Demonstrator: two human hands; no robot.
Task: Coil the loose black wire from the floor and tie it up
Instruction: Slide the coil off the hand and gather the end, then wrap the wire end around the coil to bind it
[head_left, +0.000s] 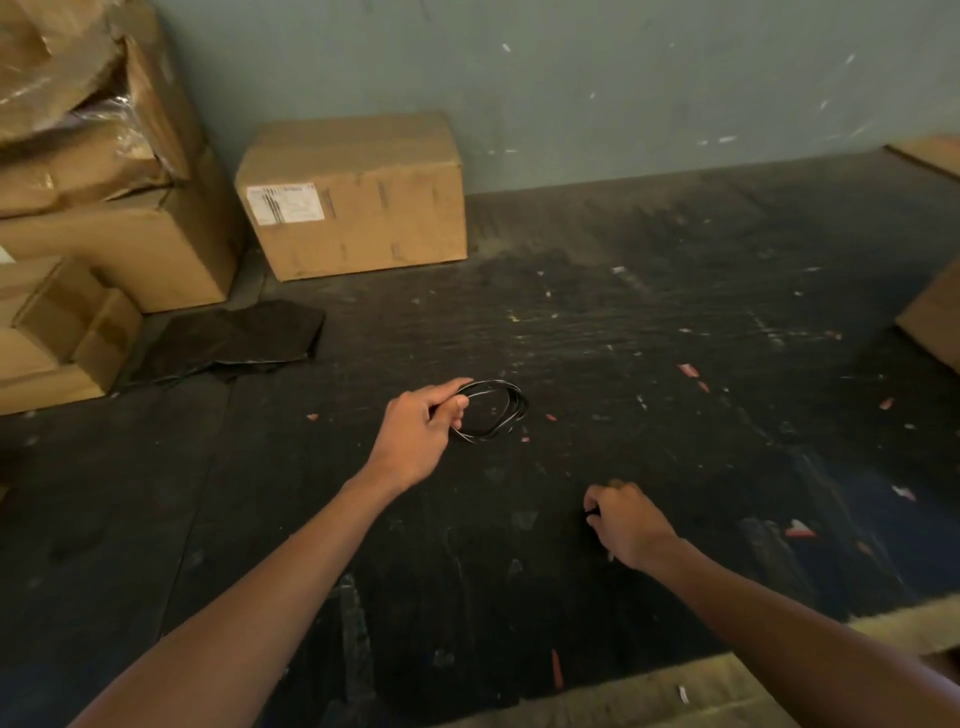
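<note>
The black wire (511, 402) forms a small coil of several loops in the middle of the view, held over the dark floor. My left hand (418, 434) grips the coil's left side between thumb and fingers. My right hand (626, 522) is lower and to the right, fingers closed around a short dark piece that looks like the wire's end. The stretch of wire between the two hands is hard to make out against the black floor.
A sealed cardboard box (353, 195) with a white label stands against the wall behind. More boxes (104, 244) are stacked at the left, another (935, 322) at the right edge. A flat black sheet (234, 340) lies near the left boxes. Small red scraps litter the floor.
</note>
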